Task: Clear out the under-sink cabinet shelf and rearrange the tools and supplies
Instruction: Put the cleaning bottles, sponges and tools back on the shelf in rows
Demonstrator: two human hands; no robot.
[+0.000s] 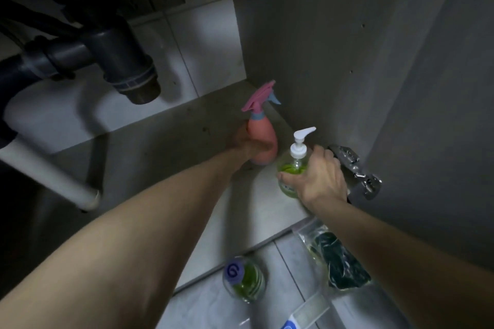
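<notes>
My left hand (247, 145) wraps the pink plastic spray bottle (260, 139) standing deep on the grey cabinet shelf (171, 141). My right hand (319, 176) grips the clear pump bottle of green soap (292, 168) just beside it. I'd keep both upright, lifting without knocking them together.

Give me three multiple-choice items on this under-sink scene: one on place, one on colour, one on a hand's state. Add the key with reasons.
1. Where does the spray bottle stand?
A. on the floor tiles
B. on the cabinet shelf, near the right wall
C. on the drain pipe

2. What colour is the pump bottle's liquid?
A. green
B. blue
C. red

3. What is the right hand doing?
A. hanging idle
B. pressing the wall
C. gripping the pump bottle

Key: 1 B, it stands on the shelf beside the wall; 2 A, green shows through clear plastic; 3 C, fingers wrap the bottle.
</notes>
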